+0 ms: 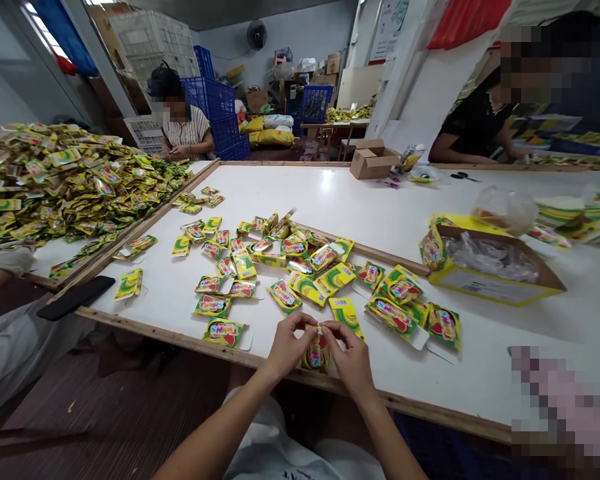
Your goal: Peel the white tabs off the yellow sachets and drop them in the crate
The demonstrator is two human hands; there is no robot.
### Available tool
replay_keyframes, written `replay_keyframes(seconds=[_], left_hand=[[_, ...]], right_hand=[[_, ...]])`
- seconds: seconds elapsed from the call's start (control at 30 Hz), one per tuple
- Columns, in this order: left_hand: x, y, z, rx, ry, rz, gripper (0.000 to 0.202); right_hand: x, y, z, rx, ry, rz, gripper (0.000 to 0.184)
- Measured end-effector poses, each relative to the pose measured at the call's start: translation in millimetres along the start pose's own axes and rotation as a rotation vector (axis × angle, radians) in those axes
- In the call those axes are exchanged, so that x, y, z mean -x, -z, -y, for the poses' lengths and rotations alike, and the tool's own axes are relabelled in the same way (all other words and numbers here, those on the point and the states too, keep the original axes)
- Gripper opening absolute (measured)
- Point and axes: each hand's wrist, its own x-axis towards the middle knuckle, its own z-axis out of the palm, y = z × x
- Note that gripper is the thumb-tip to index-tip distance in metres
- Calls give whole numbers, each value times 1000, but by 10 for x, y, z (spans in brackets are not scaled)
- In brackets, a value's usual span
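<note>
Two-handed handling of a small box at a worktable; clock directions are read from the held box, with twelve pointing away from the worker. The small box (316, 355) is at the near edge of the white table (280, 183), printed face showing. The left hand (286, 343) and the right hand (353, 357) meet over its top, each pinching the upper end between thumb and forefinger; the other fingers are curled. Whether the box touches the tabletop cannot be told.

The step in hand appears to be finger work on the top end, perhaps on a flap, which the fingertips hide. The next move would call for both pinches to stay level and light, since thin card could crease.

At twelve o'clock lies a loose heap of similar boxes (295, 247). At nine, a single box (223, 333) lies with a pale flap sticking out. At two, beyond further loose boxes, an open yellow carton (495, 283) holds clear plastic (480, 253).
</note>
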Motion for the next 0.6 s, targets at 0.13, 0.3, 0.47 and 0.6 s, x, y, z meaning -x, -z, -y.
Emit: replay_keyframes(seconds=[0.13, 0.3, 0.47, 0.6], left_hand=[[-44, -47, -32, 32, 32, -37, 12], [-67, -41, -16, 0, 30, -32, 12], [11, -11, 55, 28, -3, -13, 13], [87, -34, 48, 5, -11, 1, 14]], right_hand=[[-73, -14, 50, 46, -15, -20, 30], [-92, 11, 63, 65, -14, -13, 30], [21, -33, -34, 1, 20, 22, 25], [56, -38, 39, -5, 17, 27, 22]])
